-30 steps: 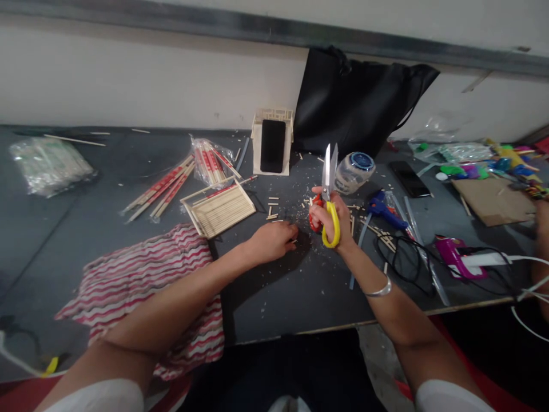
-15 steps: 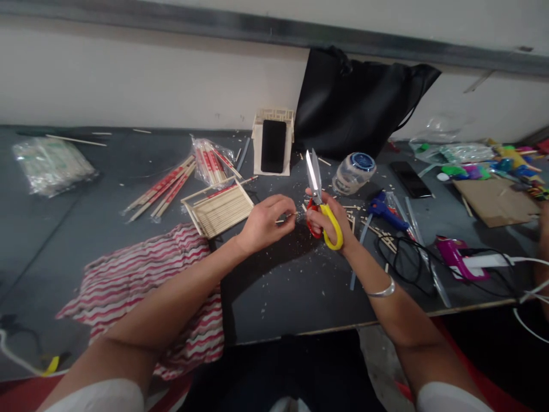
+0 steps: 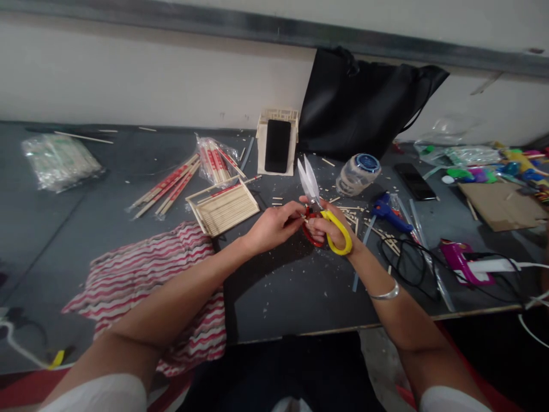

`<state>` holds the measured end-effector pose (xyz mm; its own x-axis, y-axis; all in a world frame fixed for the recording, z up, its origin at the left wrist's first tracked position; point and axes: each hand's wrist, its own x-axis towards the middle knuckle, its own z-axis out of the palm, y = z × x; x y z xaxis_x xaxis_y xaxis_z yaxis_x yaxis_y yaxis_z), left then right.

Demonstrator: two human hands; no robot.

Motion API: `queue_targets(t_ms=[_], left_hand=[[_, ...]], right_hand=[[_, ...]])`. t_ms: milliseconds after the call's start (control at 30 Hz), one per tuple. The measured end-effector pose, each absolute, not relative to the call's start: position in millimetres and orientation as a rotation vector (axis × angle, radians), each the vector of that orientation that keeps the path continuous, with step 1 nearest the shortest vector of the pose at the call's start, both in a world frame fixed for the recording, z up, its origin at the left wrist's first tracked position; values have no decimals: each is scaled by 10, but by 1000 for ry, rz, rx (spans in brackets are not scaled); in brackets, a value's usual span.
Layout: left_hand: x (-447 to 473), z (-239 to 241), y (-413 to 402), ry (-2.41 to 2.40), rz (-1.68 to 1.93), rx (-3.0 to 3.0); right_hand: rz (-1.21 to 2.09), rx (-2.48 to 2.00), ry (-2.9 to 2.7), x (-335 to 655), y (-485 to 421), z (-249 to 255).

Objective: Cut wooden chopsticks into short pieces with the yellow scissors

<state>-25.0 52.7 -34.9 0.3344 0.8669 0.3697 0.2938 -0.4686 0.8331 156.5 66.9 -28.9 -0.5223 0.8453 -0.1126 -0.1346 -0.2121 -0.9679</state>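
Scissors [image 3: 310, 184] with one yellow and one red handle are in my right hand [image 3: 329, 224], blades pointing up and slightly parted. My left hand [image 3: 274, 229] is pinched, its fingertips at the red handle and touching or nearly touching my right fingers. Whatever lies in that pinch is too small to make out. Short cut stick pieces [image 3: 277, 201] lie just beyond my left hand. To its left sits a small tray-like frame of thin wooden sticks [image 3: 227, 210]. More stick pieces [image 3: 351, 213] are scattered beyond my right hand.
At left are a striped cloth [image 3: 150, 280], bundled sticks [image 3: 167, 186] and a plastic packet [image 3: 60, 163]. A phone [image 3: 278, 146] leans on a stick-built stand at the back. Rightward are a jar [image 3: 358, 173], a blue glue gun [image 3: 389, 213], cables and a black bag [image 3: 364, 109].
My left hand has moved right to meet my right hand, uncovering short stick pieces on the table. The scissors have tilted a little to the left.
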Motion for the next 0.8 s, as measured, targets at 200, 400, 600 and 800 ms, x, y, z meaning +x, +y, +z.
queue_targets(t_ms=[200, 400, 600, 800], left_hand=[[-292, -373, 586, 992, 1023, 2057], [-292, -382, 579, 1028, 970, 1959], [-240, -271, 529, 1035, 772, 1450], [-249, -236, 547, 934, 777, 932]], right_hand=[[1828, -948, -1326, 1551, 671, -273], [1840, -980, -1360, 1555, 662, -281], [1826, -965, -1359, 1565, 680, -307], [1692, -1038, -1406, 1543, 659, -323]])
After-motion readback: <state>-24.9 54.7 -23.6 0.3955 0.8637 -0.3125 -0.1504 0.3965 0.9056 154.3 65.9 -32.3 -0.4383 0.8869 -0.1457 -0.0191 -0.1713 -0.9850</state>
